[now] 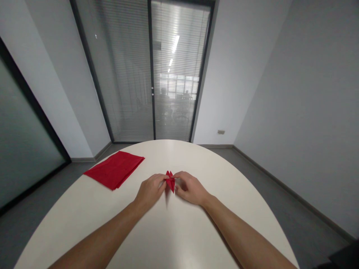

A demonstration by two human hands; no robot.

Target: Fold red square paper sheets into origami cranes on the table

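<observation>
A small piece of folded red paper (170,183), with pointed tips at its top and bottom, is held upright just above the white table. My left hand (152,188) pinches its left side between thumb and fingers. On the other side, my right hand (190,188) has its index finger at the paper's upper right edge, with the thumb curled below. Whether the right fingertips grip the paper or only touch it is hard to make out. A shadow falls on the table under the paper.
A stack of red paper sheets (116,170) lies at the table's left edge. The round white table (174,239) spreads under both arms. Behind it stands a glass door with blinds (176,112). A dark object (340,257) shows at the lower right corner.
</observation>
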